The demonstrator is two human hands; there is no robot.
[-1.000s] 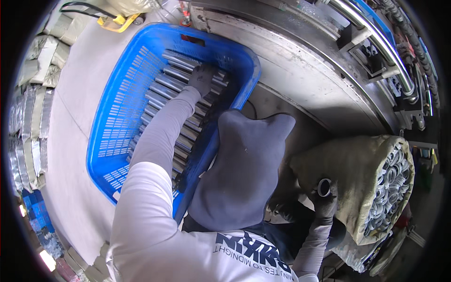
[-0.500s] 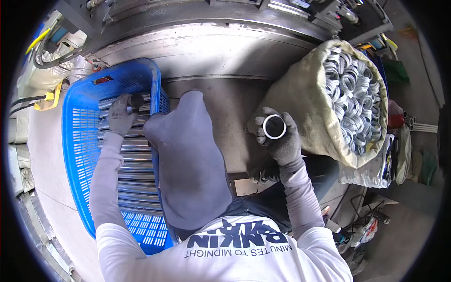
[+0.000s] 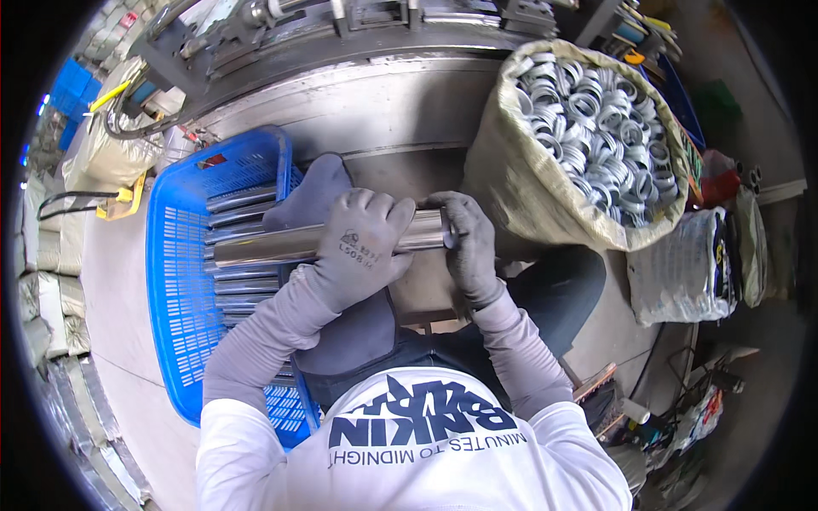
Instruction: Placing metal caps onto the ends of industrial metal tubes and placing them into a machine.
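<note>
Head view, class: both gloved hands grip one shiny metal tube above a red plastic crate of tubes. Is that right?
Not quite. The head view shows the slotted plastic crate is blue, not red. The left hand and right hand do grip one shiny metal tube.

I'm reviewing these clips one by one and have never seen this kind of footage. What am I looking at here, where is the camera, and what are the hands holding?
There is no robot here: a person wears a wide fisheye camera on the head, looking down at their own gloved hands, so straight edges bend near the rim. The left hand grips a long shiny metal tube around its middle, held level. The right hand closes over the tube's right end; whether it holds anything else there is hidden. To the left lies a blue plastic crate with more such tubes in it. To the upper right stands an open sack full of metal rings. Grey machinery runs along the top.
</note>
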